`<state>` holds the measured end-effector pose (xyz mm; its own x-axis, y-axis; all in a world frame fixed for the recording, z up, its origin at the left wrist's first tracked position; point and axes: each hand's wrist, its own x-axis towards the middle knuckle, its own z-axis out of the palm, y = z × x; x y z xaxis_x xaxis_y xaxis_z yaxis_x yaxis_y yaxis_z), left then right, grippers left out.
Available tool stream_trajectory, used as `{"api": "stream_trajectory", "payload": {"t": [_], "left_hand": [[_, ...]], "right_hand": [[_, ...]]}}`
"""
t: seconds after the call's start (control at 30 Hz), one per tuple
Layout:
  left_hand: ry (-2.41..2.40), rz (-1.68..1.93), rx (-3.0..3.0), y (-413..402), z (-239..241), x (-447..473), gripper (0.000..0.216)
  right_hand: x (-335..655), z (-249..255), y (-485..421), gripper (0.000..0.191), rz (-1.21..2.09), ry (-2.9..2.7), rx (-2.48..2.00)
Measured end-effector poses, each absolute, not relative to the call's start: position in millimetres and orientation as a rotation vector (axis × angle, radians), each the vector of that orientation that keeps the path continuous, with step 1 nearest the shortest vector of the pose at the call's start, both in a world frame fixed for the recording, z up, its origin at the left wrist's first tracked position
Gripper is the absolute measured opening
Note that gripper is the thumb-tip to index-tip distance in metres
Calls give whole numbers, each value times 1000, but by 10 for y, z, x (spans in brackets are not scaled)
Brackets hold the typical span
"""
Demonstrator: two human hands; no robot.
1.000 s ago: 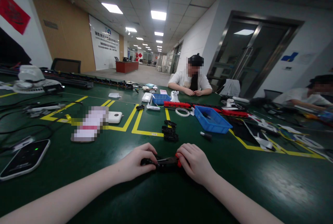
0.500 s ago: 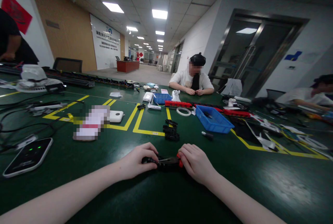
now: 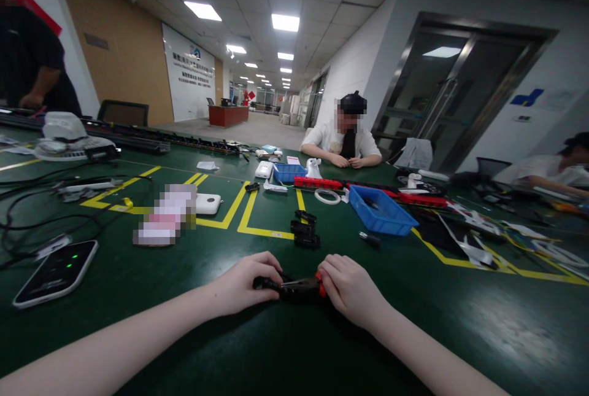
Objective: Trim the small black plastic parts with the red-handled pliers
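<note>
My right hand (image 3: 350,285) is closed around the red handles of a pair of pliers (image 3: 302,285). The jaws point left, toward my left hand (image 3: 246,284). That hand pinches a small black part (image 3: 265,283) between thumb and fingers, and the plier tips meet it. Exactly where the jaws touch is hard to make out, as the fingers cover much of the part. Just beyond both hands, several similar black parts (image 3: 305,230) lie in a short row on the green table (image 3: 294,353).
A blue bin (image 3: 384,215) stands ahead to the right, near a dark cylinder (image 3: 369,239) and a roll of white tape (image 3: 327,197). Phones, a white power bank (image 3: 208,204) and cables lie left. A person (image 3: 343,135) sits opposite; others are at both sides.
The view has shifted slightly, moving the scene a little to the right. My hands and the pliers keep nearly the same pose. The person at far left stands more fully in view.
</note>
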<state>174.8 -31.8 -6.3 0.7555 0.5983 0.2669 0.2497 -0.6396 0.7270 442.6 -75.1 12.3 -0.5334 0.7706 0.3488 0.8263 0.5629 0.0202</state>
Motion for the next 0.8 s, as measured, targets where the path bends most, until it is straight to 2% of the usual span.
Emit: {"api": "stream_trajectory", "payload": {"t": [0.1,0.27,0.47,0.8], "left_hand": [[620,661,2258,-314,-73,1746,13],[608,667,2273,-313,-86,1747,28],[648,650,2303,-316,-104,1750,17],[714,700,2560,-427,-37,1772,31]], "right_hand": [[4422,123,-763,31,-295,-2496,-1316],[4452,109,-726,30,-281,-2503,-1304],[4515,87,-660,31,-246,-2508,-1274],[4538,41,-648,31,-183,-2507,-1290]]}}
